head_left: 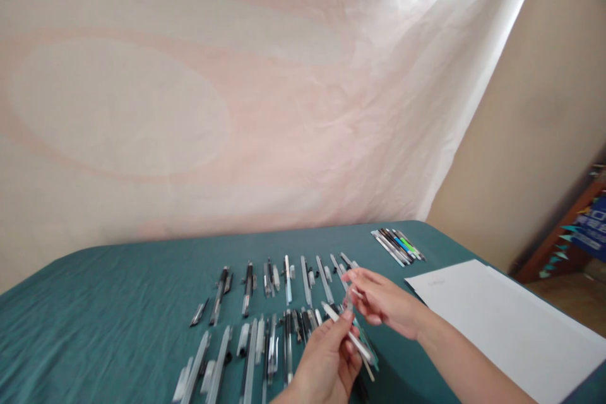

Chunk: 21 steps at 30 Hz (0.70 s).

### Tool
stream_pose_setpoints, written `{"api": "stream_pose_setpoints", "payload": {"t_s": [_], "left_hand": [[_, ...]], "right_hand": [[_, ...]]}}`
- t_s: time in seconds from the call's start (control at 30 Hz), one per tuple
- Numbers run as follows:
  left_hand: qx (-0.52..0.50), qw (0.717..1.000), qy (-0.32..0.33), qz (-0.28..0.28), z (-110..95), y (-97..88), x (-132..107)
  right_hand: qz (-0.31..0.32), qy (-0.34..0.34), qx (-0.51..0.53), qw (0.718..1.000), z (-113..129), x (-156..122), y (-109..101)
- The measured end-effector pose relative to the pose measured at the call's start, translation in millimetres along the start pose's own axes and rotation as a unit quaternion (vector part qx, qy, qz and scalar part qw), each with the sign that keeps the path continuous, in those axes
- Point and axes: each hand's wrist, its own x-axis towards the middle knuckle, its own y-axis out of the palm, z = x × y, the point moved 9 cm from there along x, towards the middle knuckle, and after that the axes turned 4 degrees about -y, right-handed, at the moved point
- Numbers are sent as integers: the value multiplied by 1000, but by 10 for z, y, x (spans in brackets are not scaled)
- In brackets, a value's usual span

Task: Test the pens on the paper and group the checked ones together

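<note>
My left hand (326, 363) is low in the view, its fingers pinched round a thin white pen refill (345, 331) that slants up to the left. My right hand (381, 300) reaches in from the right and pinches a clear pen barrel (362, 334) just above the left hand. Both hands hover over rows of pens and pen parts (279, 284) laid out on a teal tablecloth (118, 290). The nearer row (246, 353) holds clear and black barrels and caps.
A small bundle of pens (398, 245), one green, lies at the table's far right. A large white sheet of paper (511, 322) covers the right side. A pale cloth backdrop (213, 95) hangs behind the table. A wooden shelf (568, 233) stands at the far right.
</note>
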Motion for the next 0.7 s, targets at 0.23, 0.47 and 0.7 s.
{"api": "stream_pose_setpoints", "payload": {"t_s": [0.23, 0.47, 0.7], "left_hand": [[8, 1000, 0, -17, -7, -21, 3], [10, 1000, 4, -11, -17, -20, 5], [23, 1000, -7, -1, 15, 9, -17]], "right_hand": [[26, -41, 36, 998, 201, -16, -131], [39, -52, -56, 996, 251, -64, -158], [46, -44, -144, 988, 275, -105, -140]]}}
